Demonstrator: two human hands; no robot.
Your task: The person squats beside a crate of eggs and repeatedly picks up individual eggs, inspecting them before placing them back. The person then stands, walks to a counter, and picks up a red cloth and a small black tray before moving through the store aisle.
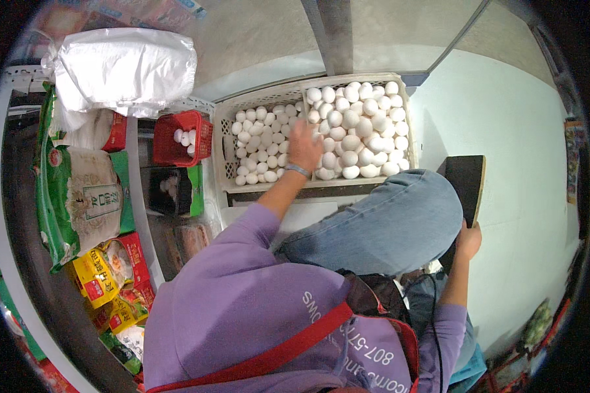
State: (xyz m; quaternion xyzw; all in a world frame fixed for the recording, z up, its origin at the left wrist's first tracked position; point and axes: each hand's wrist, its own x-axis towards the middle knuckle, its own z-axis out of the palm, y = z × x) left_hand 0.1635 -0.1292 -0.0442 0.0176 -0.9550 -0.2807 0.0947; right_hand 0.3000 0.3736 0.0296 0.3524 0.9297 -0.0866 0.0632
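Observation:
A pale plastic crate (218,147) in front of me is split into two compartments by a divider, and white eggs fill both. In the right compartment the eggs (364,125) are heaped higher than the eggs (261,142) in the left one. My left hand (305,145), with a band at its wrist, reaches over the divider among the eggs. It is blurred, so I cannot tell whether its fingers hold an egg. Beside my raised knee, my right hand (469,240) grips the edge of a black board (463,184), whose lower part my leg hides.
On the left, a red plastic basket (183,157) holds several eggs. A stack of clear plastic bags (125,69) lies above it. Packaged foods (96,196) line the shelf. My jeans-clad knee (398,221) rises close to the crate's front, and a pale wall or panel (511,147) stands right.

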